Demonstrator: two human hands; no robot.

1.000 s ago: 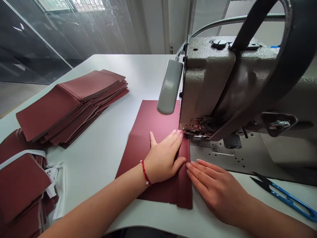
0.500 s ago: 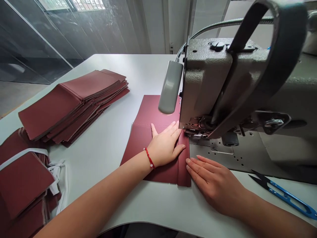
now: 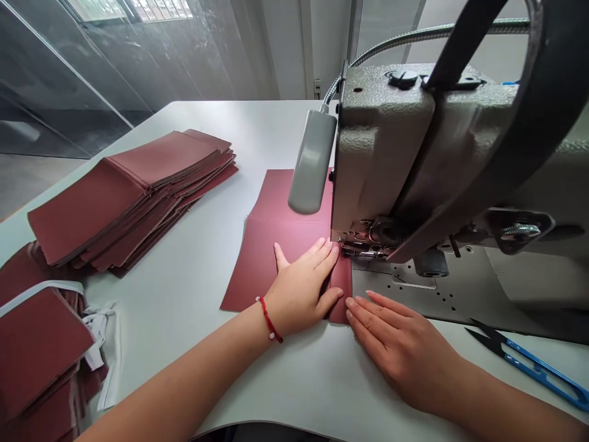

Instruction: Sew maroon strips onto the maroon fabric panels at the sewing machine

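A maroon leather-like panel (image 3: pixel 257 258) lies flat on the white table, its right edge under the needle area of the sewing machine (image 3: pixel 381 153). A stitched seam runs across it, and a folded strip lies along its right side. My left hand (image 3: pixel 301 282) rests flat on the panel with thumb and fingers apart, fingertips close to the presser foot (image 3: pixel 363 252). Fingertips of my right hand (image 3: pixel 400 344) touch the strip's right edge near its front corner; that hand lies stretched out, holding nothing. The machine head hides part of the panel's far right edge.
A stack of folded maroon panels (image 3: pixel 138 196) sits at the left. Nearer, a bundle of maroon pieces (image 3: pixel 41 350) is tied with white strap (image 3: pixel 46 285). Blue thread snips (image 3: pixel 538 368) lie at the right. A grey lamp (image 3: pixel 313 162) hangs beside the machine head.
The panel has moved away from me under the machine, its front edge now farther from the table's front. The left hand still lies on it; the right hand has barely moved.
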